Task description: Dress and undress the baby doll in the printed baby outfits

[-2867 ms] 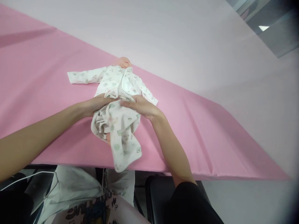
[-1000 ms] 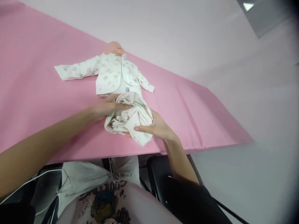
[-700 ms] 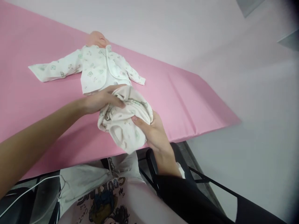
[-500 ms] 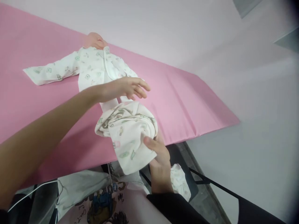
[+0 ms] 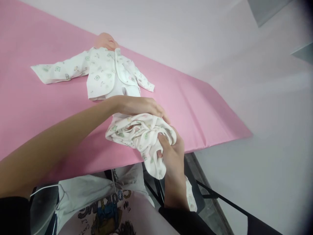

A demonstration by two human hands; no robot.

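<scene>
Bunched white baby pants, printed with small pastel figures, are held over the mat's near edge. My right hand grips their right side, thumb on top and fingers inside or behind the folds. My left hand reaches across along their far edge, its fingers stretched towards my right hand; its thumb is hidden. Beyond lies a baby doll on its back, in a matching printed jacket with the sleeves spread. Its lower body is mostly covered by my left hand and the pants.
The pink padded mat reaches to a pale wall at the far side and right. Below its near edge stands a dark chair with white printed cloth on it. A white cable hangs at lower left.
My left hand has come down from above onto the far edge of the pants. The part hanging from my right hand has gone from flat to gathered.
</scene>
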